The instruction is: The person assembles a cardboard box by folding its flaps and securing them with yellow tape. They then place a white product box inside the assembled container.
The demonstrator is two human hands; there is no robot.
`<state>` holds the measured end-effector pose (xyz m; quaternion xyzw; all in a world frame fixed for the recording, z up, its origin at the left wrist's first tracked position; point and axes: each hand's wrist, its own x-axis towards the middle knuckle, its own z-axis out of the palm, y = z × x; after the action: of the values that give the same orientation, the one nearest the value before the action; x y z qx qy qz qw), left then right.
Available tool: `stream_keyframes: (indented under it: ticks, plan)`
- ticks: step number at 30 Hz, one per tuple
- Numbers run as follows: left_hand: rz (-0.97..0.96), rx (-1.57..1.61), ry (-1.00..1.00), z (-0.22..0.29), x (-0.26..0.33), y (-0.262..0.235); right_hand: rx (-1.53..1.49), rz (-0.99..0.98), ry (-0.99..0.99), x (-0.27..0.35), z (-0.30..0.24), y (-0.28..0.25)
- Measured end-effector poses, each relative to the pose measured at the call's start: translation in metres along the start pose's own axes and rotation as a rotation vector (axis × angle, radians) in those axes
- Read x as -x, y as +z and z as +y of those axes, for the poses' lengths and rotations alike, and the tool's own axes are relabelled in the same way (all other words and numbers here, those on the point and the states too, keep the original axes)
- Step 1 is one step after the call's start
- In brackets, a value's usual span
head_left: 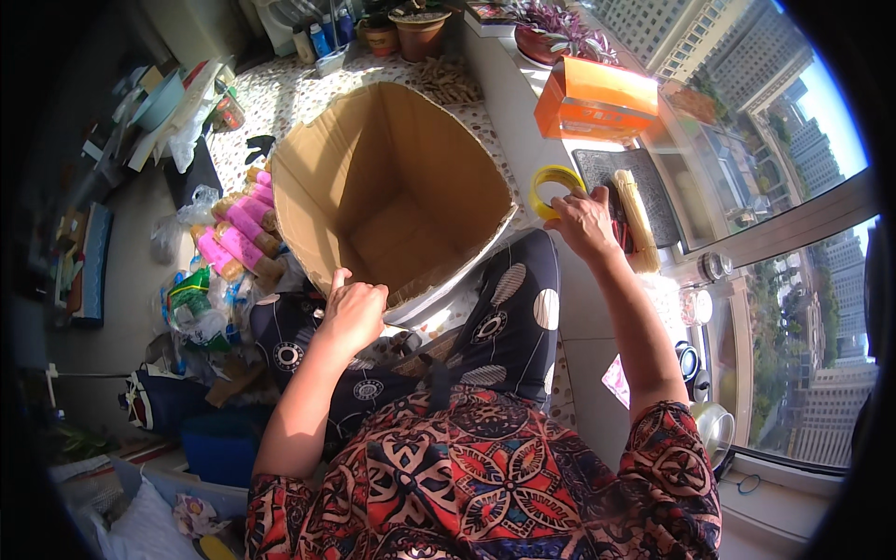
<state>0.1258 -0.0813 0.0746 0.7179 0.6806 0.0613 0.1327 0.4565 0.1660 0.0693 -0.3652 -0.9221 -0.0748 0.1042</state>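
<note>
Between my knees stands an open cardboard box [322,177], its bare brown inside facing up. At the box's near rim, my left hand [356,310] is closed over the edge, the forefinger reaching along the inner wall. On the right, my right hand [586,224] grips a roll of yellow tape [536,198] by its near side, at the windowsill's edge. Part of the roll is hidden behind the fingers. Right beside that hand, a bundle of pale straw-like stalks [635,219] lies on a dark grey mat [658,201].
An orange carton [597,101] and a potted purple plant [560,33] occupy the sill by the window. Left of the box lie several pink-wrapped rolls [238,238] and plastic bags [198,313]. Flowerpots [420,35] and bottles [320,39] stand at the far end.
</note>
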Motion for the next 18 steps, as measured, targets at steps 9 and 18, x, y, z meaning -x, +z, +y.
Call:
stream_keyframes:
  ticks: [9,18]
  plan:
    - [0.026,0.021,-0.033,-0.006,0.014,-0.002,-0.016,0.05,-0.045,-0.027,-0.014,0.013]
    - [0.089,-0.076,-0.048,-0.005,0.025,0.004,0.003,0.076,-0.118,-0.049,-0.026,0.023]
